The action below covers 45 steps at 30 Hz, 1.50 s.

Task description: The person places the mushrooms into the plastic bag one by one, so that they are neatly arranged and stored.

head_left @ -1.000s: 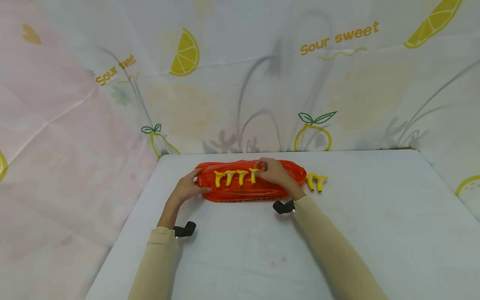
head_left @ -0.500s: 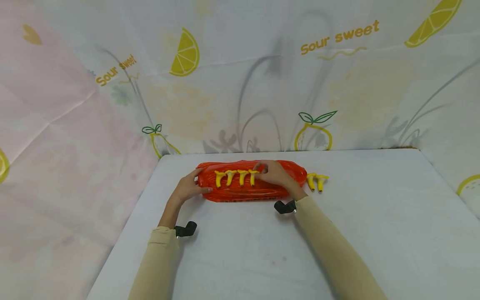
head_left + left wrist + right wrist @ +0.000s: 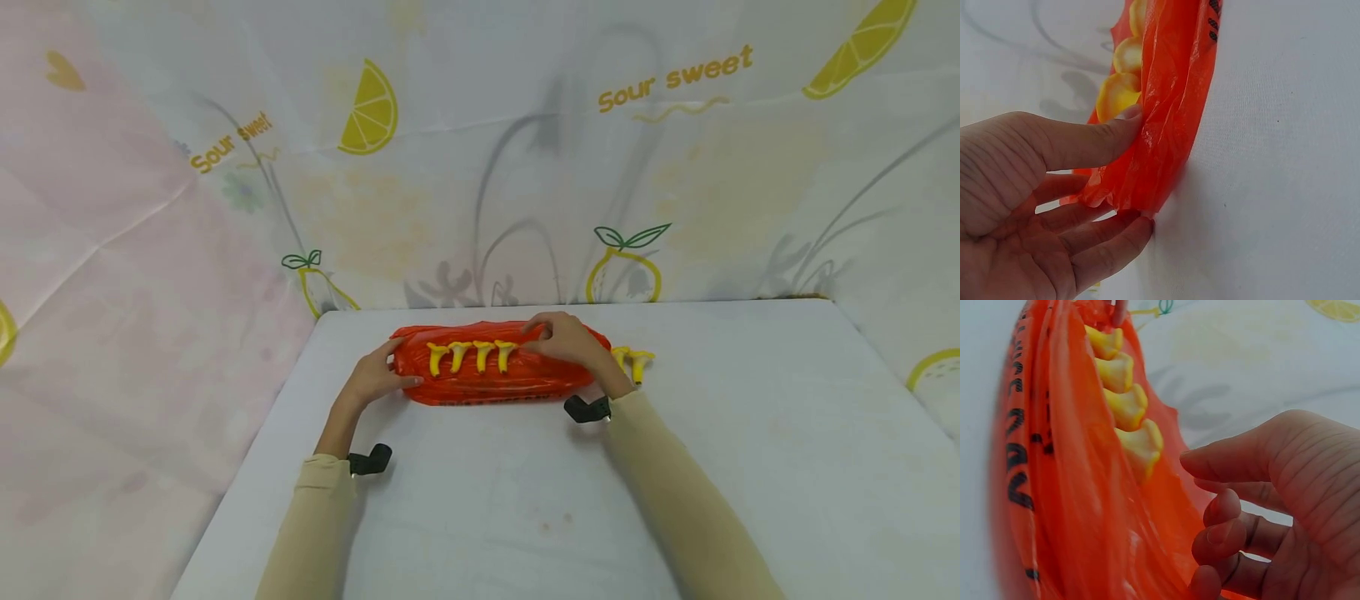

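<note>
A red plastic bag (image 3: 540, 383) with black print lies flat along the back of the white table. On it several yellow mushrooms (image 3: 482, 357) stand in a row, caps toward the back. My left hand (image 3: 372, 375) holds the bag's left end; in the left wrist view the thumb presses on top and the fingers curl around the end. Just right of the last mushroom (image 3: 1141, 449), my right hand (image 3: 567, 340) hovers over the bag, its fingers loosely bent around nothing.
Two more yellow mushrooms (image 3: 639, 365) lie on the table (image 3: 480, 500) beyond the bag's right end, one partly hidden by my right hand. Behind the table's back edge hangs a printed cloth (image 3: 450, 208) with lemon drawings. A dark wrist camera (image 3: 371, 459) sits at each wrist.
My right hand has let go of the rightmost mushroom in the row and drawn back to the right. That mushroom now stands slightly further left. The left hand stays at the bag's end.
</note>
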Tool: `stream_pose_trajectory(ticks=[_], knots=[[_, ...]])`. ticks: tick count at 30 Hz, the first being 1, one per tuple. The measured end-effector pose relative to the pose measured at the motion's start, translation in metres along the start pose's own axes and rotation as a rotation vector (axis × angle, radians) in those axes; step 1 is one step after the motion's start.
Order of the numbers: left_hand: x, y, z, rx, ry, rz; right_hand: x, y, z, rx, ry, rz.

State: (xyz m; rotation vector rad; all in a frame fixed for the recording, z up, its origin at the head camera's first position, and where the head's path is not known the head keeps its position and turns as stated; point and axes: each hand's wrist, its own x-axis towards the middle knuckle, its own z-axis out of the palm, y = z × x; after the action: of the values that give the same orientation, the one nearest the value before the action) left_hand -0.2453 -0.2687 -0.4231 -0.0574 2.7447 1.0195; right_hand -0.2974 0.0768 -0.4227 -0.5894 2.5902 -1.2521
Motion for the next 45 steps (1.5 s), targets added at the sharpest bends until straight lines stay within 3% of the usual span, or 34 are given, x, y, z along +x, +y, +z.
stream_pose_trajectory(ticks=[7, 19, 29, 45], knots=[[-0.002, -0.001, 0.0, 0.009, 0.0, -0.004, -0.012, 0.001, -0.017, -0.009, 0.018, 0.023], [-0.004, 0.001, -0.001, 0.004, -0.005, -0.003, -0.039, 0.002, -0.056, 0.048, -0.011, -0.016], [-0.003, 0.0, 0.001, 0.001, -0.001, -0.002, -0.056, 0.026, -0.076, 0.088, -0.063, -0.039], [-0.002, 0.001, 0.0, 0.008, -0.011, 0.006, -0.079, 0.054, -0.096, 0.046, -0.048, -0.043]])
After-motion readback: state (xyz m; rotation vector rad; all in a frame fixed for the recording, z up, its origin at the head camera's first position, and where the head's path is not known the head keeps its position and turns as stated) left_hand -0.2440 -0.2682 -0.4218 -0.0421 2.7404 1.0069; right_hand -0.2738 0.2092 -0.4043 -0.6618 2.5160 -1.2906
